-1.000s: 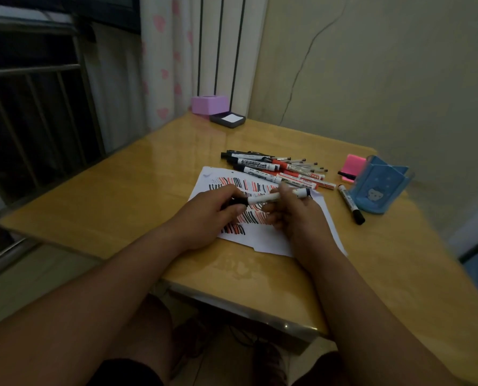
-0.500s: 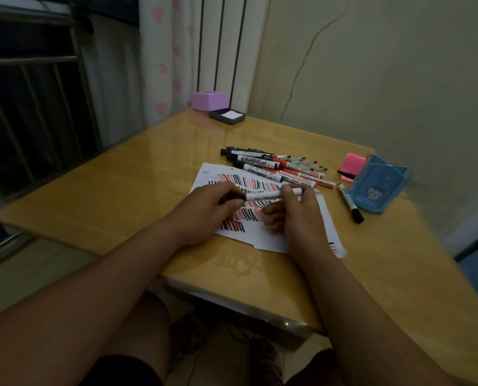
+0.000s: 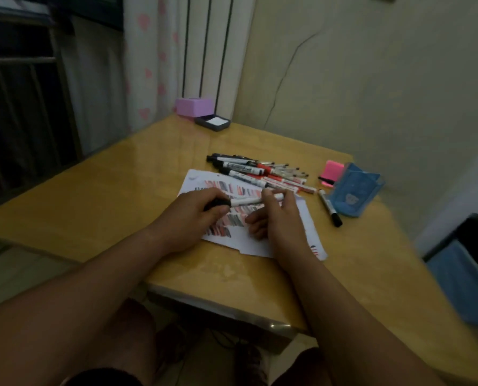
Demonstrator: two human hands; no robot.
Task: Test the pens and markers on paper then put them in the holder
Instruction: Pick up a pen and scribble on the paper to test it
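Observation:
A white-barrelled marker (image 3: 246, 201) with a black cap lies level between both hands above the paper (image 3: 307, 229), a white sheet covered in red and black strokes. My left hand (image 3: 201, 210) grips the black cap end. My right hand (image 3: 276, 215) pinches the barrel's other end. Behind the paper lies a pile of several black and red markers and pens (image 3: 260, 171). One more black-capped marker (image 3: 329, 203) lies alone beside the blue holder (image 3: 354, 190), which stands at the right of the table.
A pink sticky-note block (image 3: 333, 169) sits behind the holder. A purple box (image 3: 194, 106) and a dark ink pad (image 3: 212, 122) stand at the table's far corner. The wall runs close on the right; a blue and black bin (image 3: 468, 274) is on the floor at right.
Both hands keep the same grip on the marker and have barely shifted. My view has moved a little, bringing the bin at right into sight.

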